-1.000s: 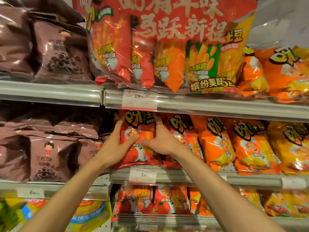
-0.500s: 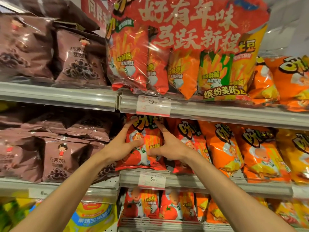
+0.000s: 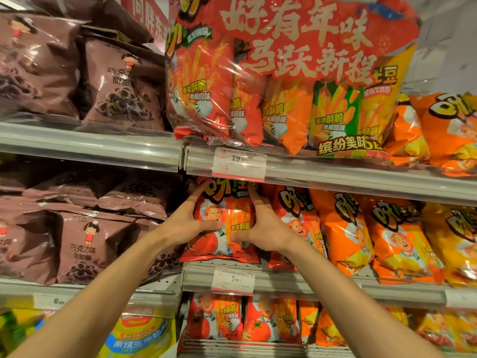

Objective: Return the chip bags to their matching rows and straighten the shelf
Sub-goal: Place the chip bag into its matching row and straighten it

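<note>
Squarely between both hands (image 3: 224, 226), seemingly: red chip bag (image 3: 222, 210).

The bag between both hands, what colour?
Red bag, tomato picture low on its front; head view.

One head camera only, worn by the person, faces forward close to the shelf (image 3: 335, 182); the arms enter from 6 o'clock.
</note>
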The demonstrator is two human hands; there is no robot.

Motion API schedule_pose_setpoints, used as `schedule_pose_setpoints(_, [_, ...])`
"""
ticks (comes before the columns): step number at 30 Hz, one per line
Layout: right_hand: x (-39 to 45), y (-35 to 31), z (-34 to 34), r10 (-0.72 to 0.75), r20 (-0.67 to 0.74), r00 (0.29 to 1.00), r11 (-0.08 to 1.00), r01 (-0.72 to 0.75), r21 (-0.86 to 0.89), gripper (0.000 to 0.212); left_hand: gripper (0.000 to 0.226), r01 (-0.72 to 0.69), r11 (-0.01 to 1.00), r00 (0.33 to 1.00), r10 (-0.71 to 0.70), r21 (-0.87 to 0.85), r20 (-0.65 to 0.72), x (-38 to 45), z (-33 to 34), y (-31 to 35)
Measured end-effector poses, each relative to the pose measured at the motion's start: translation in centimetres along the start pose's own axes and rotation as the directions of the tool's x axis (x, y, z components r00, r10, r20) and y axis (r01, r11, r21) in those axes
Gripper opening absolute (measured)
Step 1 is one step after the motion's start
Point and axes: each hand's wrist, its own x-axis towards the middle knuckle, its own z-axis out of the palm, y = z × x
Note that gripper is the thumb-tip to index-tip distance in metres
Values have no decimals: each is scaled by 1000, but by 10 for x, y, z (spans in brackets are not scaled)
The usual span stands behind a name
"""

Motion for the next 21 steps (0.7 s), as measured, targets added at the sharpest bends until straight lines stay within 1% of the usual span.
schedule_pose_setpoints(3, [2,-2,4,26,22,999,999,-26,-29,130,103,32,999,999,-32,-14,7,1,0,-2])
schedule_pose_setpoints(6, [7,-3,0,16,37,999,999,-14,-50,129,97,13,1000,1000,-14,-24,-20,4,-2,1])
schedule_pose_setpoints(10, [9,-9,-4,15,70,997,1000,-14,-16,128,101,-11,998,1000,12,68,-17,9,-7,5])
schedule_pose_setpoints(12, [8,-12,-3,21,77,997,998,-17,-52,127,103,-16,996,1000,17,87,-1,9,-9,2])
schedule_pose_setpoints(14, [5,-18,-1,43,84,996,997,-37,-72,122,103,-25,996,1000,25,82,0,7,-9,0])
schedule_pose_setpoints(16, [1,-22,-1,59,82,995,986,-45,-161,120,100,-50,993,998,52,103,-18,1,-7,-3])
schedule_pose_setpoints(17, [-2,-22,-2,50,78,996,975,-32,-220,120,98,-75,985,996,81,154,-36,-3,-5,-5])
schedule_pose_setpoints(19, [-10,-19,-6,-13,75,997,941,38,-335,123,90,-125,933,985,159,338,-73,-16,-5,-8])
schedule_pose_setpoints(20, [-14,-17,-8,-60,84,995,908,90,-409,125,87,-160,881,975,212,446,-70,-24,-7,-10])
schedule_pose_setpoints(21, [-17,-15,-9,-107,105,989,861,145,-488,125,85,-207,812,963,267,545,-33,-31,-9,-12])
